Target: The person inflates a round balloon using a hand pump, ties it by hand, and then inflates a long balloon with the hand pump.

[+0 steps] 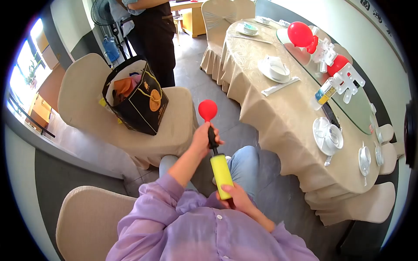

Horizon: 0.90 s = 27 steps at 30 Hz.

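Note:
A hand balloon pump with a yellow barrel (222,174) and a black end is held at a slant in front of my body. Closed around the black upper end is my left hand (203,140). A small, partly inflated red balloon (207,110) sticks up just beyond that hand; its neck is hidden by my fingers. My right hand (235,198) grips the lower end of the yellow barrel, with the thumb across its front.
To the left, a black gift bag (146,102) with coloured items stands on a covered chair (180,104). At right is a round table (278,117) with wrapped dishes (328,137), a glass turntable, red balloons (300,34) and white plastic pieces (348,82). A person (152,39) stands beyond.

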Available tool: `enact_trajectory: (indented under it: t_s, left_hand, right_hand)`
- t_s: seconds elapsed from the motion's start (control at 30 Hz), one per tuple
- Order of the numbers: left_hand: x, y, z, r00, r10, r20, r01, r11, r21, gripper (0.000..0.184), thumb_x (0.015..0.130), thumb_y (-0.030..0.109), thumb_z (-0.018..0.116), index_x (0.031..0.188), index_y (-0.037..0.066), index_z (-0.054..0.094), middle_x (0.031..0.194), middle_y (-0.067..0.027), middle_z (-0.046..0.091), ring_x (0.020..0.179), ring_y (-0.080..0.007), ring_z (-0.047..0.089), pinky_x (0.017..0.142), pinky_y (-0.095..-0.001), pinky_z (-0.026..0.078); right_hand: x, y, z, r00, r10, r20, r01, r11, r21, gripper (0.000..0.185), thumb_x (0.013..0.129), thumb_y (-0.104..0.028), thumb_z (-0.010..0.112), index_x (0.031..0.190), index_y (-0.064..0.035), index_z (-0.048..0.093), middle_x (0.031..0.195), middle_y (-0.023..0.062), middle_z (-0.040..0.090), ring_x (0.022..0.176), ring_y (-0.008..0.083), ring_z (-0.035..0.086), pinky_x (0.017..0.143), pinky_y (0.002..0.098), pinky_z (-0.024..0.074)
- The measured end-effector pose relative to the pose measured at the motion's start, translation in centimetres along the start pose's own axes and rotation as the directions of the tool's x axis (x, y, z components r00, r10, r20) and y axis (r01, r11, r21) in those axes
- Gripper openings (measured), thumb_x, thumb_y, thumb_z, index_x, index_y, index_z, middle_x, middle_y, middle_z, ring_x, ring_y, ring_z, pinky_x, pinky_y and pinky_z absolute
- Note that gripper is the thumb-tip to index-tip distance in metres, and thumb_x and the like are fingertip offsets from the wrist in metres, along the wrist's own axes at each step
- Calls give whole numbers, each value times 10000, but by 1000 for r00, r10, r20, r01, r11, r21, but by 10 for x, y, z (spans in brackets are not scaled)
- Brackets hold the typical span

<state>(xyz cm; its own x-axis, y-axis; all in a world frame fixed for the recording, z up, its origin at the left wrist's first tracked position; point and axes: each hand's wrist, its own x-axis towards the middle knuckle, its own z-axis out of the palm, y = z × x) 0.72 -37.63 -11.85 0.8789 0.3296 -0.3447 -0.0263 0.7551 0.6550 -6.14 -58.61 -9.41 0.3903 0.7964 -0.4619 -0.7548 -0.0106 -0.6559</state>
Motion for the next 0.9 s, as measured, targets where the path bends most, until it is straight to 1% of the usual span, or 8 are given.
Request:
enact_trajectory:
  t_s: [0.13, 0.33, 0.4, 0.57, 0.6, 0.7, 0.8, 0.9]
  left_hand:
    - [-3, 13, 6, 995, 62, 80, -70, 992, 103, 186, 893, 268, 365, 824, 100, 404, 619, -47, 447, 445, -166, 458, 451, -362, 466]
    - [33, 42, -3, 986, 165, 19, -165, 971, 175, 157, 843, 220, 393, 806, 68, 402, 586, -73, 451, 422, -174, 471, 398, -336, 438]
    - [36, 31, -6, 994, 112, 14, -113, 983, 142, 183, 884, 258, 386, 818, 89, 407, 605, -61, 455, 441, -163, 456, 424, -331, 429]
    - [-13, -5, 23, 997, -24, 68, 17, 993, 114, 159, 867, 239, 393, 821, 88, 413, 609, -62, 464, 428, -178, 456, 414, -343, 429]
    - [-11, -3, 20, 998, -24, 64, 17, 994, 109, 159, 867, 239, 393, 821, 88, 413, 609, -62, 464, 428, -178, 456, 414, -343, 429]
    - [12, 17, -4, 996, 69, 57, -81, 965, 250, 164, 868, 239, 391, 825, 82, 409, 612, -65, 467, 426, -177, 468, 413, -345, 435]
    - [28, 46, -13, 985, 163, 50, -170, 959, 227, 176, 868, 251, 390, 803, 88, 403, 614, -65, 463, 429, -173, 471, 415, -341, 435]
    - [23, 43, -19, 990, 138, 34, -142, 981, 134, 150, 838, 223, 389, 802, 78, 403, 591, -78, 459, 404, -185, 461, 397, -345, 421]
  right_hand:
    - [28, 0, 12, 993, -113, -32, 111, 992, -62, 248, 830, -256, 530, 911, -41, 434, 695, 87, 541, 442, 100, 432, 391, 230, 344]
    - [-10, 19, 3, 997, -46, -59, 32, 975, -219, 243, 828, -243, 534, 954, -47, 462, 737, 73, 565, 469, 89, 447, 414, 229, 348]
    - [-22, 20, 4, 993, -104, -54, 99, 991, -86, 234, 831, -230, 527, 954, -42, 460, 732, 76, 560, 456, 89, 436, 407, 228, 342]
    - [12, 12, 1, 997, -68, -38, 67, 997, -31, 243, 834, -217, 529, 970, -33, 445, 748, 95, 555, 442, 90, 420, 395, 230, 336]
    - [20, 11, 4, 990, -132, -50, 131, 991, -18, 249, 835, -220, 529, 970, -30, 441, 752, 98, 553, 437, 90, 415, 389, 231, 332]
    - [16, 1, 10, 999, -47, -19, 46, 997, -58, 318, 824, -240, 494, 1069, -47, 432, 744, 92, 535, 482, 103, 425, 440, 231, 346]
    - [-14, 17, 15, 998, 6, -60, -14, 992, -127, 254, 834, -215, 537, 986, -30, 452, 760, 76, 555, 498, 83, 443, 457, 222, 364]
    - [-30, 22, 21, 995, -29, -95, 27, 999, -21, 255, 833, -215, 538, 993, -35, 454, 751, 70, 555, 512, 81, 445, 478, 221, 372]
